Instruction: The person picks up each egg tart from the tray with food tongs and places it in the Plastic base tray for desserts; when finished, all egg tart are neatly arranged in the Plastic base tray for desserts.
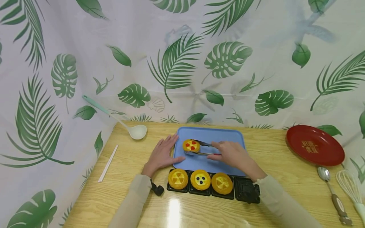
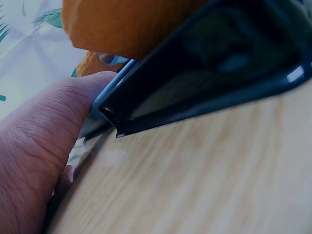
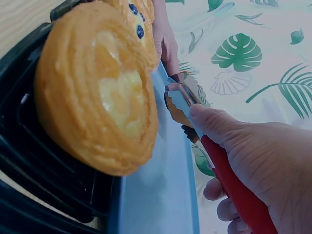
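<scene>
My right hand (image 1: 232, 154) grips metal tongs (image 3: 239, 187) with red handles. The tongs' tips stand around an egg tart with red toppings (image 1: 191, 145), at the left part of a blue tray (image 1: 212, 164). My left hand (image 1: 163, 154) rests at the tray's left edge, fingers extended and thumb along the near corner. Before the tray sits a row of black square holders. Three bear tarts: a yellow-topped tart (image 1: 178, 179), a tart with dark berries (image 1: 200, 180) and another yellow-topped tart (image 1: 222, 183). The rightmost black holder (image 1: 241, 182) is partly hidden by the right wrist's camera.
To the left lie a white ladle (image 1: 137, 132) with a green handle, leaning on the curtain, and white chopsticks (image 1: 108, 163). At the right are a red plate (image 1: 315, 145), a metal spoon (image 1: 324, 174) and a whisk (image 1: 349, 186). A leaf-patterned curtain (image 1: 182, 110) closes off the back.
</scene>
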{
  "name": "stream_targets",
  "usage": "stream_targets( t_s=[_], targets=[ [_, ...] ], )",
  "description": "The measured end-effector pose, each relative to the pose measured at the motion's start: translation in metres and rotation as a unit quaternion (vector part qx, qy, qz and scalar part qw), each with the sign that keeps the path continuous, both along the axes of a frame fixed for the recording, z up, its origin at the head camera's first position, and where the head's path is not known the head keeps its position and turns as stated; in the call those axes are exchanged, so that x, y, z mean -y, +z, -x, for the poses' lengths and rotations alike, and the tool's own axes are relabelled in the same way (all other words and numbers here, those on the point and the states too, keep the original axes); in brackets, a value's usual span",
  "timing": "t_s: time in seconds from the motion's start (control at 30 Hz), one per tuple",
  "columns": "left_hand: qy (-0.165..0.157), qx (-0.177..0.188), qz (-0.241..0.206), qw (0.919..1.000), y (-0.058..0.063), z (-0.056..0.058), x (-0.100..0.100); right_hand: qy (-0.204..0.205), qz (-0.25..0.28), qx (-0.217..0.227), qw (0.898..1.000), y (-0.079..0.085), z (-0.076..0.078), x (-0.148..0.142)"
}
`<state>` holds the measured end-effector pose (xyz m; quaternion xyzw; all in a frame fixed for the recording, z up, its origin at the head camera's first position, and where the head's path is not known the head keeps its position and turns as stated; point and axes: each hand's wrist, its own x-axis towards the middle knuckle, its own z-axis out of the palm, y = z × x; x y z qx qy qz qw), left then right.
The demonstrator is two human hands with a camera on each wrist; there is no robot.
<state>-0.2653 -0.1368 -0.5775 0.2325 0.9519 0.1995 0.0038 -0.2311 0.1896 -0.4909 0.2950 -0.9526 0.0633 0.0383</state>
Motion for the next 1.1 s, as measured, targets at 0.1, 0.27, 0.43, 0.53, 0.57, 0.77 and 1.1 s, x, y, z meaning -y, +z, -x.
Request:
stream_targets(
  t_s=[0.1,0.27,0.43,0.53,0.57,0.77,1.1],
  targets=[
    [-0.001,-0.001,-0.001,1.0,0.0,0.0,-0.001,-0.006,0.004,0.004,1.0,0.003,-0.003,-0.004],
    [-0.001,-0.001,-0.006,1.0,0.0,0.0,0.0,-0.013,0.006,0.001,1.0,0.009,-0.006,-0.009],
    [-0.001,0.0,-0.007,1.0,-0.001,0.0,0.0,-0.013,0.004,-0.006,1.0,0.013,-0.01,-0.013],
    [-0.001,0.001,-0.005,1.0,-0.001,0.0,0.0,-0.013,0.007,-0.008,1.0,0.012,-0.011,-0.016],
    [-0.001,0.002,-0.003,1.0,-0.001,0.0,0.0,-0.013,0.007,-0.009,1.0,0.012,-0.011,-0.016],
    [-0.001,0.004,-0.004,1.0,-0.001,0.0,0.0,-0.018,0.01,-0.007,1.0,0.01,-0.013,-0.02],
    [-0.003,0.001,-0.008,1.0,0.0,0.0,0.0,-0.037,0.003,-0.009,0.999,0.018,-0.02,-0.031]
  ],
)
